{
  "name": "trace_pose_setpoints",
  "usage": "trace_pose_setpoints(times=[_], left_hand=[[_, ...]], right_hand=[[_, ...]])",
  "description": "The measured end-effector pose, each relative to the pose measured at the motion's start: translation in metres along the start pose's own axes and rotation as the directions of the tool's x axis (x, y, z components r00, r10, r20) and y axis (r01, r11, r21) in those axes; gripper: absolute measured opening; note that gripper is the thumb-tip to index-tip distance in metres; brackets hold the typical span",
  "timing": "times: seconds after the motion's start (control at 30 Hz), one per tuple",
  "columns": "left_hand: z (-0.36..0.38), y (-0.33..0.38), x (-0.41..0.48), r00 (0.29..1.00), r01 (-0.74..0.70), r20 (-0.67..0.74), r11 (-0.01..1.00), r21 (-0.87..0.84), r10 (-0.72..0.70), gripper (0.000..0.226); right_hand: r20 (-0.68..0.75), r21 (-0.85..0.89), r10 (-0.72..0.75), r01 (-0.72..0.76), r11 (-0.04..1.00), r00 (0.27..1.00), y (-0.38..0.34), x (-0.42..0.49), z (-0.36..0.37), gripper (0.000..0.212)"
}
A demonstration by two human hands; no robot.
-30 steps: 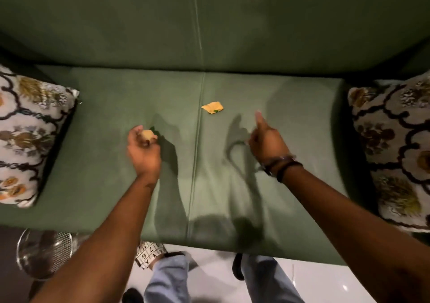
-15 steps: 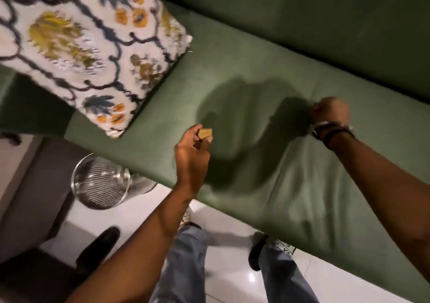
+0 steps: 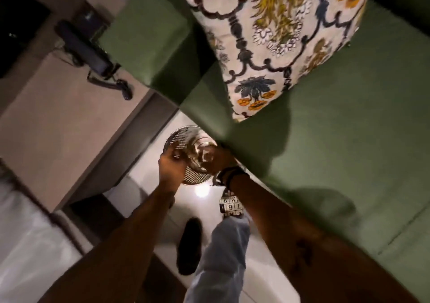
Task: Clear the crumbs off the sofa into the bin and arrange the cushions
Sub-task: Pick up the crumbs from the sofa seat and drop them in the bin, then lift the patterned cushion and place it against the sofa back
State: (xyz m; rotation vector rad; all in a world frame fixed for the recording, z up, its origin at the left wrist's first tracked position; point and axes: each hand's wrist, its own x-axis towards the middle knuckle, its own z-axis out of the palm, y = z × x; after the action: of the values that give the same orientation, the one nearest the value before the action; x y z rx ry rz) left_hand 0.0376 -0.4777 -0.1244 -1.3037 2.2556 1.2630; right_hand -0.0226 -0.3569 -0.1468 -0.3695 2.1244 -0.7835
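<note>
Below, left to right: left hand (image 3: 173,166) over the mesh bin (image 3: 183,137) on the floor, grip blurred, cannot tell whether clenched or released; right hand (image 3: 218,159) beside it, equally unclear. Crumbs not visible. Patterned cushion (image 3: 279,40) on the green sofa (image 3: 349,128). Risk: crumbs missing the bin, scattering on the floor.

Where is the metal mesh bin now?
The mesh bin stands on the floor by the sofa's front corner, below the patterned cushion, under both hands.

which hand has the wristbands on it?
The right hand, at the sofa-side edge of the mesh bin; dark bands wrap its wrist. The left hand has a bare wrist.
</note>
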Motion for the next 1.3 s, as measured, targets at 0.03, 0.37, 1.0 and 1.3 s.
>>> trace_pose_setpoints(times=[0.03,0.37,1.0,1.3], left_hand=[[-0.003,0.0,0.001,1.0,0.005,-0.021,1.0,0.007,-0.005,0.027],[0.024,0.18,-0.048,0.94,-0.332,-0.107,0.795,-0.508,0.324,0.073],[0.086,0.421,0.036,0.59,-0.58,0.274,0.634,-0.511,0.76,0.061],[0.169,0.453,0.013,0.703,-0.633,0.124,0.696,-0.34,0.7,0.087]], right_hand=[[0.033,-0.026,0.01,-0.01,1.0,0.999,0.001,0.004,-0.007,0.034],[-0.832,0.308,0.079,0.338,0.889,0.55,0.034,-0.057,-0.266,0.019],[-0.833,0.553,0.37,0.596,0.583,0.411,0.114,-0.102,-0.386,0.063],[-0.803,0.596,0.463,0.504,0.625,0.376,0.165,-0.118,-0.405,0.081]])
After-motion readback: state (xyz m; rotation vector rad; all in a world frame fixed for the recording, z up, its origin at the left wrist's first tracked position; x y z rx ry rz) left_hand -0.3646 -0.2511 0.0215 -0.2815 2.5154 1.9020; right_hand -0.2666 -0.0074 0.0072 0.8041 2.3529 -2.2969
